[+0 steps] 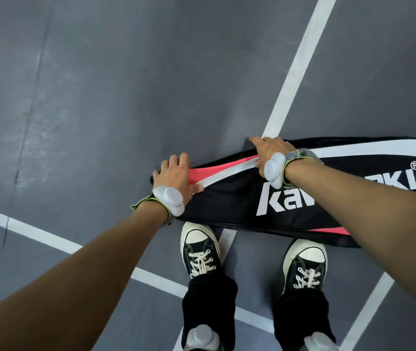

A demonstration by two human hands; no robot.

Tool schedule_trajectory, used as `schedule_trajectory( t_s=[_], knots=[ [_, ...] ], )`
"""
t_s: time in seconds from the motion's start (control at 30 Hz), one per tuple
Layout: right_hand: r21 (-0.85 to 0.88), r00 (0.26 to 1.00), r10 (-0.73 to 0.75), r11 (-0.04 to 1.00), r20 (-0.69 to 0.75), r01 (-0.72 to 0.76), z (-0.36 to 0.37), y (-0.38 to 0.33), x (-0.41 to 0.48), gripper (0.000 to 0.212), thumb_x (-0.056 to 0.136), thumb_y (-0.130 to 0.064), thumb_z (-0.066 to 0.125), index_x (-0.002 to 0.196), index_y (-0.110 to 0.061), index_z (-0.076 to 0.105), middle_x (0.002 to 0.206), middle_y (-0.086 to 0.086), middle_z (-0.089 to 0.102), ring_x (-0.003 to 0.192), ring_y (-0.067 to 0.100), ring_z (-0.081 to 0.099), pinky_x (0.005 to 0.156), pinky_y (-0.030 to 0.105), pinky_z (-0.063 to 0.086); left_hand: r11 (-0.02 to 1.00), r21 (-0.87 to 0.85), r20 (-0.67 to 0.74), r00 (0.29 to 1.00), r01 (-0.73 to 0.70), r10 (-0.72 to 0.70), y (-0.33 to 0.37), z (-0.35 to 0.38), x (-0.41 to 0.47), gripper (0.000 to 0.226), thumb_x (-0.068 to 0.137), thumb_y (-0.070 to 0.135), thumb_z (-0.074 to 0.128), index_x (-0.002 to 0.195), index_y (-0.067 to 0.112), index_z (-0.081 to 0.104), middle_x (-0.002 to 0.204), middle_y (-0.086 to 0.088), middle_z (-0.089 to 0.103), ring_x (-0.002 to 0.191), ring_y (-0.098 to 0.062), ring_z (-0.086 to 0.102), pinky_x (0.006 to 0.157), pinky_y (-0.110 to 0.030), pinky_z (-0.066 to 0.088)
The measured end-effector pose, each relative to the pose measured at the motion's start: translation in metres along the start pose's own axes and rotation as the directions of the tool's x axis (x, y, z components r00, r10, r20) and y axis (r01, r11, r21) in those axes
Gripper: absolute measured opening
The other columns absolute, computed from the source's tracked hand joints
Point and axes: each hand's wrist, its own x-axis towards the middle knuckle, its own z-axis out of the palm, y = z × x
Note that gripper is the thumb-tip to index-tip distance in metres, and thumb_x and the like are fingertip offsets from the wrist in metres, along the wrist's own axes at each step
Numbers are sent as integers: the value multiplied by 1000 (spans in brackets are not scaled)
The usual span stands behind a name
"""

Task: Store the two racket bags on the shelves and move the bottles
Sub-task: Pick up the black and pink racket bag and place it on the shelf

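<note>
A black racket bag (229, 201) with pink and white stripes and white lettering lies flat on the grey court floor just beyond my shoes. My left hand (174, 177) grips its narrow left end, fingers curled over the far edge, thumb on the pink stripe. My right hand (267, 153) holds the bag's far edge further right, fingers wrapped over it. My right forearm crosses the lettering and hides part of it. Only one bag is in view; no bottles or shelves show.
White court lines (293, 72) cross the grey floor (100, 97). My two black-and-white sneakers (199, 249) stand right behind the bag's near edge. Grey sensor pods sit on both wrists and ankles.
</note>
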Motion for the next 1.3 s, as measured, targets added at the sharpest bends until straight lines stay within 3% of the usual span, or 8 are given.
schedule_trajectory(
  t_s=[0.27,0.4,0.53,0.77,0.93,1.07,1.2,1.3],
  knots=[
    [-19,1000,-3,1000,17,3,-14,7,-34,39,87,-43,59,126,-39,54,119,-6,64,121,26,53,97,47,31,1000,-12,-280,960,-22,17,-3,21,-45,49,80,46,75,107,15,49,110,-6,48,105,-29,44,99,-45,37],
    [32,993,-76,996,-94,80,-28,10,-85,30,81,-52,63,110,-46,59,101,-15,62,112,20,55,83,40,27,994,-102,-394,919,-50,6,8,5,-75,50,71,36,84,103,13,54,106,-9,50,100,-32,46,94,-46,40],
    [93,985,-80,991,-155,96,-37,16,-139,27,83,-51,63,110,-48,60,95,-17,55,110,16,55,87,41,28,975,-181,-504,864,-129,21,25,-21,-98,54,67,30,87,105,11,54,104,-10,49,95,-30,44,88,-48,44],
    [333,945,180,939,-273,-83,-75,30,-245,16,85,-37,66,100,-43,65,99,-11,70,108,20,59,80,35,21,909,-340,-543,840,-243,22,76,-105,-139,78,58,29,93,122,9,53,127,-12,44,117,-32,40,104,-22,27],
    [460,834,382,869,-398,-179,-126,52,-333,17,82,-30,68,94,-42,69,89,-8,66,101,25,56,77,34,21,844,-379,-586,804,-380,100,121,-186,-187,94,58,31,94,135,8,45,139,-12,39,131,-26,40,114,-33,33],
    [536,777,505,803,-376,-262,-175,74,-418,25,81,-22,67,98,-41,70,84,-5,56,100,27,55,79,35,25,808,-362,-561,801,-464,209,168,-256,-243,91,59,29,94,135,22,47,141,-6,35,121,-1,36,103,1,26],
    [585,713,632,714,-304,-383,-206,91,-486,31,79,-15,65,103,-34,69,102,4,63,109,30,54,91,39,35,773,-356,-507,804,-525,311,211,-309,-292,80,58,26,95,127,28,54,128,4,50,115,-6,50,102,-21,44],
    [607,647,713,647,-270,-461,-235,110,-550,33,78,-14,65,106,-31,67,110,7,63,113,32,53,94,39,39,710,-415,-551,778,-569,302,259,-353,-347,71,62,29,93,119,35,52,118,10,59,108,-4,57,89,-16,48]
  ],
)
